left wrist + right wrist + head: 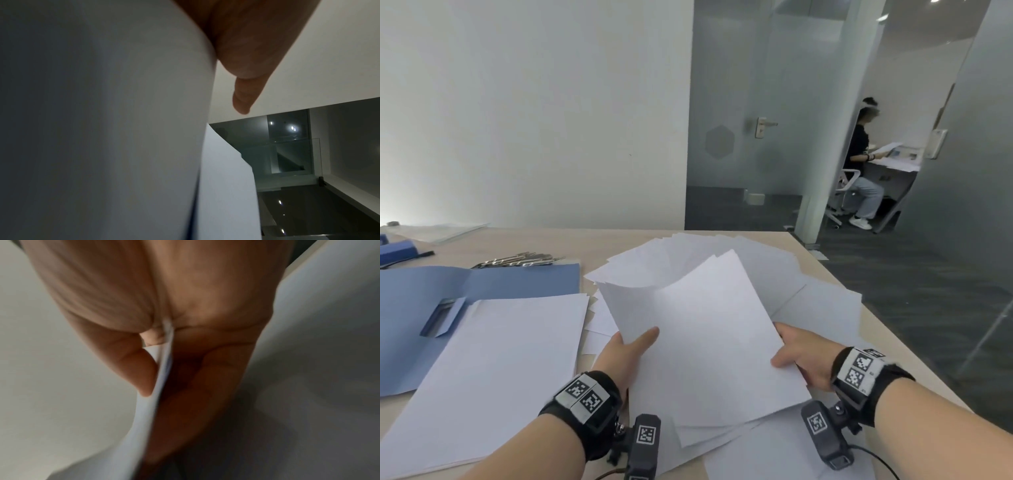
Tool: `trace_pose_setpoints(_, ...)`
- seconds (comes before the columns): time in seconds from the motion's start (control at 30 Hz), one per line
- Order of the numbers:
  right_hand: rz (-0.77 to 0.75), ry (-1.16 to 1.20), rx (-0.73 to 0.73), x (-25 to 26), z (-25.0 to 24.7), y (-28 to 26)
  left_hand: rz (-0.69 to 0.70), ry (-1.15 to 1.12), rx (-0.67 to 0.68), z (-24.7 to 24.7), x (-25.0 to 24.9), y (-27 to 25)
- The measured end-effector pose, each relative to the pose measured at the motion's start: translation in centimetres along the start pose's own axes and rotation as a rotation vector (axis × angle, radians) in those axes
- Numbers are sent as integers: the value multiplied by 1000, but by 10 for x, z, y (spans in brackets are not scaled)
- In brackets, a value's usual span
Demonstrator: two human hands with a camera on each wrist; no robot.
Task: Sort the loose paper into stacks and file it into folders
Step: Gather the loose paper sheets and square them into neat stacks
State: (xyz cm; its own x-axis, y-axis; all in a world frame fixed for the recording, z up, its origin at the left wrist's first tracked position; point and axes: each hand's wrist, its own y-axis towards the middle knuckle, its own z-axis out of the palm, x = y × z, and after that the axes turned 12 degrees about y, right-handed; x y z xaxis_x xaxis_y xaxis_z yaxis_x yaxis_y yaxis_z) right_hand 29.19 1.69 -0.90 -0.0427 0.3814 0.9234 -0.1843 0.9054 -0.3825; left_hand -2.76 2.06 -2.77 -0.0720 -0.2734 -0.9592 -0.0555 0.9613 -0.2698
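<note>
- Right now, two hands are holding up a bunch of white paper [702, 339] over the table [599, 243].
- The left hand [628, 353] is gripping the left edge of the bunch, with its thumb lying on top of the sheets and its fingers hidden under them.
- The right hand [803, 356] is pinching the right edge, thumb on top and fingers underneath.
- Up close in the right wrist view, the right hand [164, 321] is squeezing the thin edge of the bunch [162, 369] between thumb and fingers.
- In the left wrist view, the thumb of the left hand [242, 53] is showing beside the paper [123, 129], which is filling most of the picture.
- The top corner of the held bunch is curling back a little.
- Under and behind the bunch, a messy pile of loose sheets [722, 246] is spreading over the right part of the table.
- To the left, a neat stack [493, 370] is lying on an open blue folder [482, 281], touching it.
- Some metal clips [520, 259] are lying just behind the folder.
- Far off through a doorway, another person [863, 161] is sitting at a desk holding a sheet.
</note>
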Motion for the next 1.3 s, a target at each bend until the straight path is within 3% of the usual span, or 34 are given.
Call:
trace_pose_setpoints(0.1,10,-138,117,-2,17,-1,19,64,33,1,0,-1)
trace_pose_setpoints(0.17,-4,-184,116,2,23,-1,28,80,23,0,2,3)
trace_pose_setpoints(0.33,-137,-428,-206,5,27,8,162,69,27,0,-7,-2)
trace_pose_setpoints(0.43,-261,-216,-287,14,30,2,295,53,82,-1,-33,-14)
trace_pose_setpoints(0.53,-372,150,-163,32,38,-8,386,-8,125,-2,-60,-22)
trace_pose_setpoints(0.6,-415,248,-101,42,42,-10,431,-25,128,-2,-75,-25)
trace_pose_setpoints(0.77,-568,266,-204,56,51,-17,521,-46,73,-4,-100,-23)
trace_pose_setpoints(0.93,-544,227,-192,34,56,-18,509,-9,-66,-2,-80,-20)
trace_pose_setpoints(1.13,-583,227,-212,37,61,-20,524,-23,-14,5,-78,-20)
trace_pose_setpoints(1.3,-594,231,-209,39,59,-19,539,120,126,7,-90,-21)
